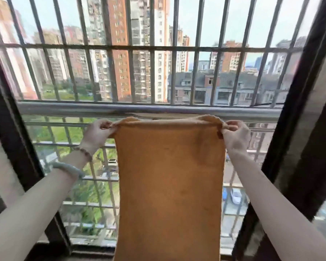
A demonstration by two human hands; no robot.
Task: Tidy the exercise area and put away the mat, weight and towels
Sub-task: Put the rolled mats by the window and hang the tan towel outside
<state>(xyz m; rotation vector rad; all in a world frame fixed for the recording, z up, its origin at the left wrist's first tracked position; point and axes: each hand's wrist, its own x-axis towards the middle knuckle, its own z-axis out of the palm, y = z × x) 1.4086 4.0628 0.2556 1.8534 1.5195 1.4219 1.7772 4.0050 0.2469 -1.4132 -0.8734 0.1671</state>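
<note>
An orange towel (pixel 169 176) hung stretched flat just before a steel rail (pixel 64 108), its lower end cut off by the picture's bottom edge. The left hand (pixel 97 133) pinched its top left corner with curled fingers; the right hand (pixel 236 135) pinched the top right corner. Dark window frames (pixel 297 117) flanked both forearms, and window bars (pixel 152 72) stood beyond the rail. Whether the towel touched the rail was unclear.

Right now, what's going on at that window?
A person holds an orange towel stretched out flat in front of a barred window. The left hand pinches its top left corner, the right hand pinches the top right corner, and the rest hangs straight down. The top edge sits level with the metal rail; I cannot tell whether it touches the rail.
</note>
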